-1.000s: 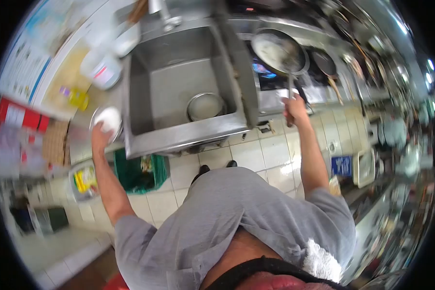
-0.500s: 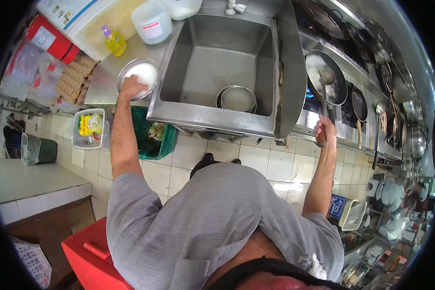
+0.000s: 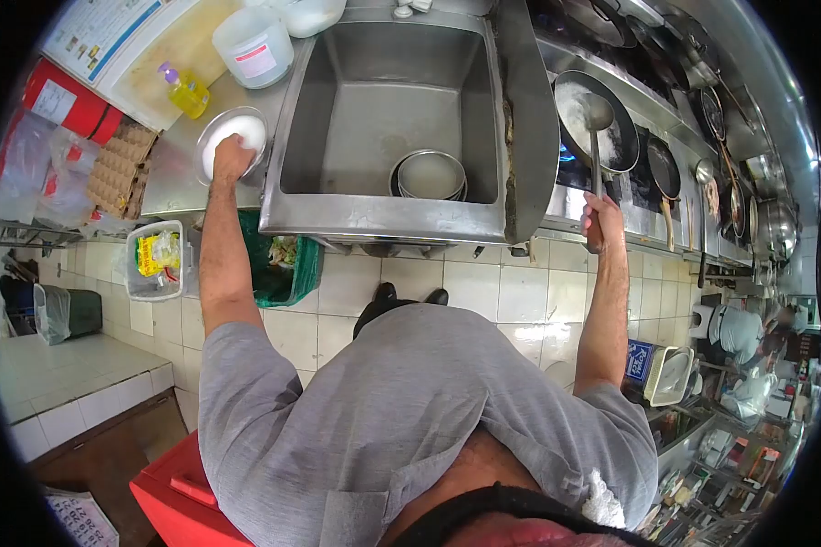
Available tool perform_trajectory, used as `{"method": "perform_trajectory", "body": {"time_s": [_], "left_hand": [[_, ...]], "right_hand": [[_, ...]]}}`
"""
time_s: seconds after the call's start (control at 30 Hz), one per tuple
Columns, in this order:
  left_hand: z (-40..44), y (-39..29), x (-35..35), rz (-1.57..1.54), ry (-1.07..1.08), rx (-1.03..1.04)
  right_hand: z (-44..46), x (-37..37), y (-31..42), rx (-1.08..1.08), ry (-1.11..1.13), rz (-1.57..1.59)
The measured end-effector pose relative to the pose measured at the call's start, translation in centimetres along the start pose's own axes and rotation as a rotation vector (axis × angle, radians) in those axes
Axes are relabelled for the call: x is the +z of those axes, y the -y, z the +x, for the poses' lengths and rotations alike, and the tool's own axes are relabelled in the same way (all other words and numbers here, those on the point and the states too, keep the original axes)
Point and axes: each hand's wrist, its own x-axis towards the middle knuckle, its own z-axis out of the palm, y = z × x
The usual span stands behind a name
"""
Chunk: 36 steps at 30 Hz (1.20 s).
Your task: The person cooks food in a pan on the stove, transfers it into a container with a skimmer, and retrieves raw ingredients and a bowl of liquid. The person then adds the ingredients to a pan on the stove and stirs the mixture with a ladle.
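Left hand [image 3: 234,160] sat in white contents [image 3: 225,130] of a bowl [image 3: 260,150], desk [image 3: 169,187], ten o'clock; couldn't tell grip. Snagging the rim might have tipped it. Right hand [image 3: 603,221] gripped a ladle [image 3: 596,164] over the pan [image 3: 623,137], two o'clock; a jerk risked splashes.

My one feed: head-worn camera, aimed steeply down and forward. Fisheye-wide, corners black, straight edges bowed. Grey shirt [image 3: 401,392] fills lower middle, very close. I get black shoes [image 3: 385,292] just past it, left hand [image 3: 233,159] and right hand [image 3: 604,221] farther out, steel sink [image 3: 392,114] top centre, gas stove [image 3: 570,200] upper right, pump bottle [image 3: 189,95] upper left.
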Motion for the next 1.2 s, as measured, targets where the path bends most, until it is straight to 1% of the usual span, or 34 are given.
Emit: {"method": "perform_trajectory", "body": {"time_s": [0.13, 0.17, 0.2, 0.23, 0.27, 0.3, 0.33, 0.37, 0.43, 0.5, 0.57, 0.6, 0.7, 0.77, 0.83, 0.9, 0.93, 0.97, 1.03, 1.07, 1.17, 1.2], "left_hand": [[1.3, 0.1, 0.1, -0.036, 0.016, 0.004], [1.8, 0.9, 0.1, -0.112, 0.039, 0.013], [2.1, 0.9, -0.2, -0.187, 0.062, 0.024], [2.1, 0.8, -0.2, -0.188, 0.065, 0.033], [1.7, 1.0, -0.3, -0.143, -0.07, 0.086], [1.3, 0.8, -0.6, -0.099, -0.205, 0.14], [0.9, 0.3, -0.7, 0.07, -0.146, -0.008], [0.6, 0.1, -0.9, 0.067, -0.145, 0.006], [0.9, -0.4, -1.2, 0.059, 0.061, -0.238], [2.0, 0.2, -1.4, 0.051, 0.119, -0.242], [2.4, 0.3, -1.7, -0.021, 0.179, -0.237], [2.5, 0.1, -1.7, -0.023, 0.181, -0.213], [3.0, 0.3, -1.1, -0.062, 0.187, -0.19], [3.7, 0.8, -0.4, -0.119, 0.18, -0.16], [3.0, -0.4, -1.0, -0.151, 0.146, -0.118], [3.0, -0.9, -1.3, -0.099, 0.19, -0.101], [2.9, -0.5, -0.6, -0.066, 0.113, -0.045], [3.1, -0.4, -0.3, -0.066, 0.11, -0.035], [3.4, 0.3, 0.4, -0.005, 0.105, -0.007], [3.5, 1.0, 1.4, -0.012, 0.024, 0.052], [2.6, -0.1, 0.9, -0.021, 0.021, 0.053], [2.2, -0.3, 1.0, -0.086, -0.03, 0.087]], "right_hand": [[-0.4, -0.1, 0.1, -0.021, -0.031, -0.114], [-0.4, -0.3, -0.1, -0.021, -0.038, -0.112], [-0.3, -0.5, -0.3, -0.057, -0.065, -0.22], [-0.3, -0.6, -0.4, -0.092, -0.094, -0.329], [-0.4, -0.7, -0.4, -0.115, -0.126, -0.403], [-0.3, -0.8, -0.6, -0.113, -0.137, -0.398], [0.0, -0.9, -0.9, -0.151, -0.167, -0.479], [0.3, -1.0, -1.3, -0.189, -0.199, -0.56], [0.6, -0.9, -1.8, -0.183, -0.269, -0.594], [0.7, 0.0, -1.7, -0.123, -0.264, -0.424], [0.7, 0.1, -1.0, -0.079, -0.141, -0.231], [-0.4, 1.2, 0.5, -0.008, -0.039, 0.022], [0.2, 0.5, 1.5, 0.124, 0.211, 0.532], [0.4, 0.4, 2.0, 0.117, 0.208, 0.545], [0.8, 0.3, 1.9, 0.114, 0.205, 0.554], [1.4, 0.5, 1.3, 0.003, 0.049, 0.151], [1.1, 0.8, 1.6, -0.02, -0.025, -0.009], [1.3, 0.7, 1.3, -0.025, -0.032, -0.002], [2.0, 0.6, 0.0, -0.082, -0.145, -0.137], [2.0, 0.4, -0.4, -0.112, -0.175, -0.141], [-0.1, 0.6, 0.5, -0.084, -0.162, -0.058], [-0.6, 0.6, 0.9, -0.085, -0.169, -0.052]]}}
